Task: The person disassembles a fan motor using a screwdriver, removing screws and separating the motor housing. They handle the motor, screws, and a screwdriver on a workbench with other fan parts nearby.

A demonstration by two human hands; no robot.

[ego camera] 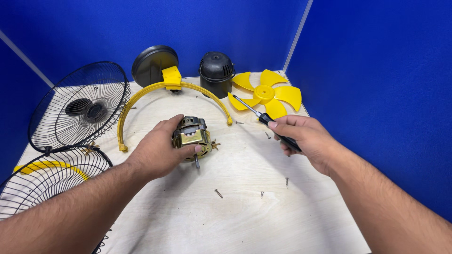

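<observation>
1. Nearest the camera, the two forearms reach in over the pale wooden desk [197, 221], one from each lower corner.
2. The left hand [157, 150] is curled around the bare fan motor [192, 136], thumb on its front face, holding it down on the desk near the middle, its shaft pointing toward the camera.
3. The right hand [306, 138] is closed around the black handle of a screwdriver [263, 116]; the tip points up-left, in the air, well apart from the motor.
4. Judged from this, the work is at the motor itself: it is steadied, the tool is not yet on any screw. The next move calls for bringing the tip down square into a screw head while the left hand keeps the motor from turning.
5. Count: one motor, one screwdriver, about five loose screws [218, 193] on the desk, two black wire guards [80, 110], one yellow blade [266, 94] with five vanes, one yellow arched bracket [172, 89], one black motor cover [216, 73], one round dark base [151, 63].
</observation>
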